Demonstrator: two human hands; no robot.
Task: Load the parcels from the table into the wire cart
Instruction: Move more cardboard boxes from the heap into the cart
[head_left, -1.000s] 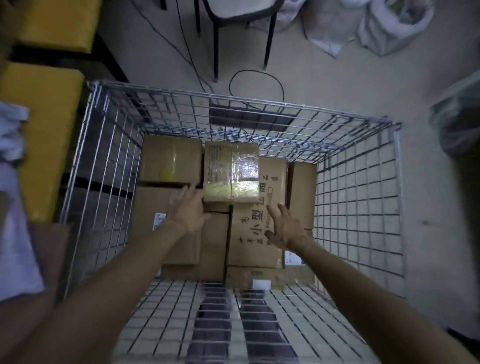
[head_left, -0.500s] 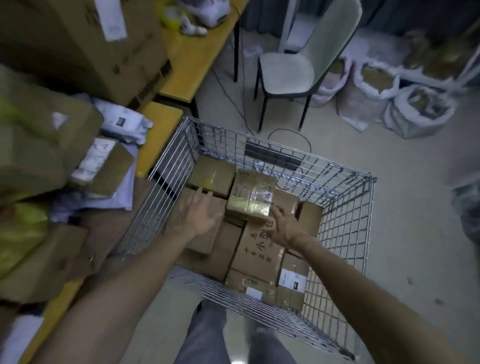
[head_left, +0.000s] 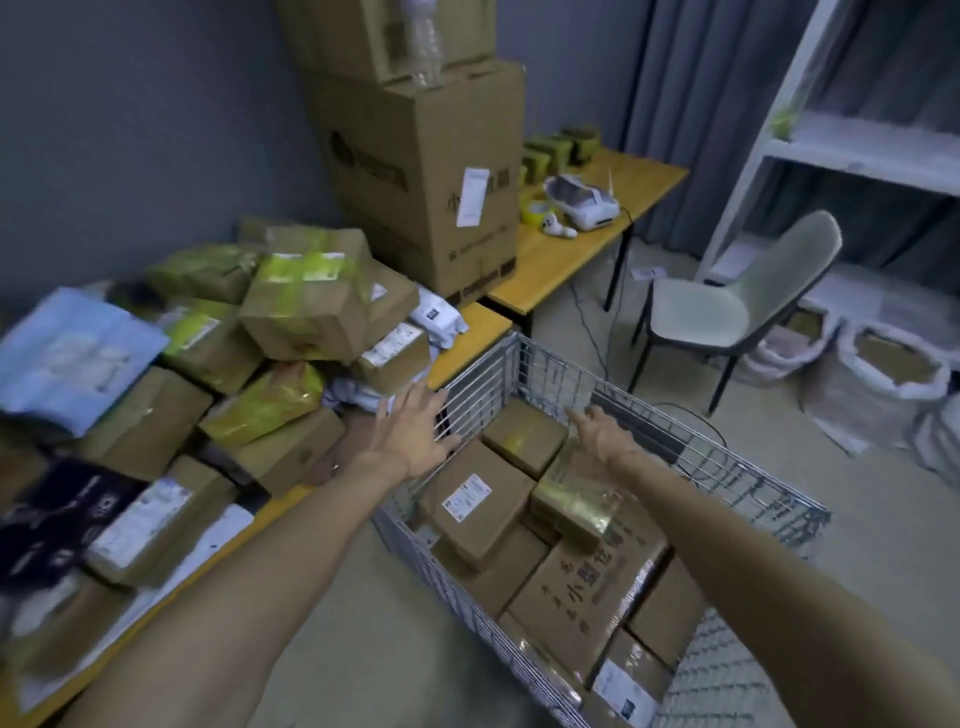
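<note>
Loads of parcels (head_left: 306, 317) sit heaped on our yellow table (head_left: 475, 332) at the left, mostly brown and taped up. Our left hand (head_left: 415, 436) hovers at the table-side corner of the wire cart (head_left: 483, 387), fingers spread flat with nothing in it, and our right hand (head_left: 605, 436) hangs over the cart, loosely open and empty too. Down inside the cart, loaded boxes (head_left: 582, 597) lie packed together, with a pale chair (head_left: 727, 312) and white sacks (head_left: 883, 379) further right.
</note>
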